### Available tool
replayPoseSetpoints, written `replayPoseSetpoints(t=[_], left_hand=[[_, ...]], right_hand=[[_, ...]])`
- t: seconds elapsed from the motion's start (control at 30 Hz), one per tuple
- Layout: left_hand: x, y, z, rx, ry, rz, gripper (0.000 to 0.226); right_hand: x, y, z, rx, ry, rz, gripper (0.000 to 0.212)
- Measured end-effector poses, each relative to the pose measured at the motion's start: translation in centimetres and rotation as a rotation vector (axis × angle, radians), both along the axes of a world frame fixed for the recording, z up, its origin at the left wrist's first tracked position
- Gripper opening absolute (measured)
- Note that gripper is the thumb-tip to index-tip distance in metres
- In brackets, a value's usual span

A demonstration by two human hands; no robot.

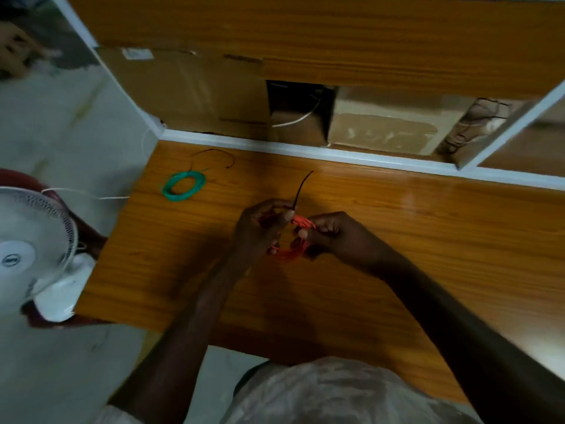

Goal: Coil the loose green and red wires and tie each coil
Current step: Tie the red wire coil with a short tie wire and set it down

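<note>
We have one view only, from a wide-angle camera worn on the person's head. It looks forward and steeply down onto a wooden tabletop [397,240], close enough that both forearms fill the lower frame, reaching in from the bottom edge. The left hand [260,231] and right hand [333,237] meet near the centre. The table's far edge runs across the upper middle. At the left edge, lines bend with the lens, where a white fan [33,249] stands beside the table.
</note>
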State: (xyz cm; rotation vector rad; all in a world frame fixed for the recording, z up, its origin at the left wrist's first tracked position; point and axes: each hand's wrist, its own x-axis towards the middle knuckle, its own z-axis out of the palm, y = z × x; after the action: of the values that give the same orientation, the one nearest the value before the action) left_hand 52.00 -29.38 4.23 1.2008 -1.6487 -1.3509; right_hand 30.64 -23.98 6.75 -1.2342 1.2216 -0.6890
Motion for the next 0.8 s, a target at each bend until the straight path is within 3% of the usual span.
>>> replayPoseSetpoints(t=[0.2, 0.4, 0.5, 0.6, 0.7, 0.8], left_hand=[[13.5, -4.4, -1.3, 0.033, -0.067, 0.071, 0.045], [24.4, -6.8, -3.6, -0.073, -0.163, 0.311, 0.028], [27.7, -8.0, -6.5, -0.142, -0.25, 0.422, 0.027], [29.1, -8.4, -9.7, -0.198, -0.355, 0.405, 0.023], [29.4, -8.3, -11.9, -0.147, -0.387, 0.407, 0.029], [28.9, -8.0, -12.3, -0.098, -0.43, 0.419, 0.033]], right_hand=[[12.5, -6.5, -4.3, 0.015, -0.072, -0.073, 0.027], [23.5, -12.8, -7.0, 0.051, -0.16, -0.071, 0.023], [27.5, -14.7, -9.8, 0.08, -0.082, -0.025, 0.017], [29.2, -15.4, -12.8, 0.084, 0.153, 0.007, 0.027], [29.5, -15.2, -14.3, 0.06, 0.324, -0.015, 0.04], [29.3, -15.2, -14.6, 0.08, 0.343, -0.039, 0.044]])
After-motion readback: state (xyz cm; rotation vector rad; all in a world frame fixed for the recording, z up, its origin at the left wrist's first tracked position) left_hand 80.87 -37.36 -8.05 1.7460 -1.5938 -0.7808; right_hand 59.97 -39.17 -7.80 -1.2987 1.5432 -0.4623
